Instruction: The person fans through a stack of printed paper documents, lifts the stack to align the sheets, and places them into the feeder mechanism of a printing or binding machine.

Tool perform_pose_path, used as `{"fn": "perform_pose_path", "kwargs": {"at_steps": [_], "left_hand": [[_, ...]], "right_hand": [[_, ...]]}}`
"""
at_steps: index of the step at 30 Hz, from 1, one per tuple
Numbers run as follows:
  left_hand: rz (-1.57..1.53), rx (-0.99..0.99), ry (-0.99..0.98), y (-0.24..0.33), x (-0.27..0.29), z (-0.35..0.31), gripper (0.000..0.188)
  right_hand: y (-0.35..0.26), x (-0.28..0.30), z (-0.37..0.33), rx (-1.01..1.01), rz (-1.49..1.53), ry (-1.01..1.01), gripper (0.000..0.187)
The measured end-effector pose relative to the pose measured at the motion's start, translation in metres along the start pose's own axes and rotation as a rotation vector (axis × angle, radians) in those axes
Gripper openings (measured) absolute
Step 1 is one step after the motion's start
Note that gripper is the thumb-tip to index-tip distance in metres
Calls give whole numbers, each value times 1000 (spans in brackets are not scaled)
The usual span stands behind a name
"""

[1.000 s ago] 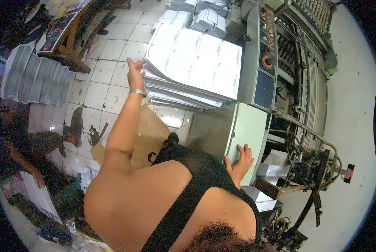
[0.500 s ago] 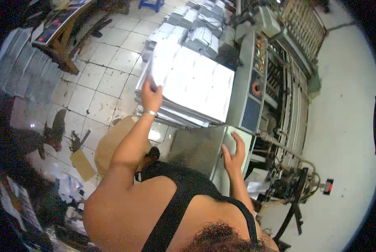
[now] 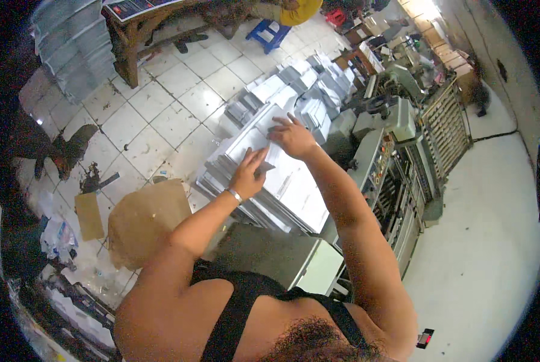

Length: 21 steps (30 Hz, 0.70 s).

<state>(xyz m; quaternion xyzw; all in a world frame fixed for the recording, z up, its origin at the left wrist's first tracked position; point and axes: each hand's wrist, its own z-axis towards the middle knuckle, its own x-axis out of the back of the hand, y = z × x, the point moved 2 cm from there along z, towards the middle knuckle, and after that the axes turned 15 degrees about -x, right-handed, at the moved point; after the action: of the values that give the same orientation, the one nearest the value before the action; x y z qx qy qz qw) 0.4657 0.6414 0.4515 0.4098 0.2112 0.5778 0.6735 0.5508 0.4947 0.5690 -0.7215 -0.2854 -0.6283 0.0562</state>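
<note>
A tall stack of white printed paper sheets point(image 3: 303, 196) stands in front of me, its layered edges showing on the near left side. At its top, my left hand point(image 3: 249, 174) has thumb and fingers closed around the lifted edge of a paper sheet point(image 3: 271, 164); the exact grip is partly hidden. Just beyond it to the right, my right hand point(image 3: 293, 137) rests on the upper paper with its fingers spread apart. Grey undersides of paper show between the two hands.
A large printing machine point(image 3: 396, 181) runs along the right of the stack. Beyond lie several paper bundles point(image 3: 312, 84). A blue stool point(image 3: 268, 35), a wooden table point(image 3: 131, 51) and a person in yellow point(image 3: 300, 11) are farther off. Brown cardboard point(image 3: 149, 223) lies on the floor at left.
My right hand has moved from beside the machine onto the stack. My left hand has shifted from the stack's left edge onto its top. The view has turned, showing more of the room's far side.
</note>
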Motion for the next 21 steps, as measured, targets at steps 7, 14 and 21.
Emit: {"fn": "perform_pose_path", "kwargs": {"at_steps": [7,14,21], "left_hand": [[-120,-90,115,1,4,6,93],[-177,-6,64,0,-1,14,99],[-501,48,149,-11,-18,-19,111]], "right_hand": [[24,25,-15,85,-114,28,26],[74,149,-122,-115,-304,-8,29],[97,297,-274,-614,-195,302,47]]}}
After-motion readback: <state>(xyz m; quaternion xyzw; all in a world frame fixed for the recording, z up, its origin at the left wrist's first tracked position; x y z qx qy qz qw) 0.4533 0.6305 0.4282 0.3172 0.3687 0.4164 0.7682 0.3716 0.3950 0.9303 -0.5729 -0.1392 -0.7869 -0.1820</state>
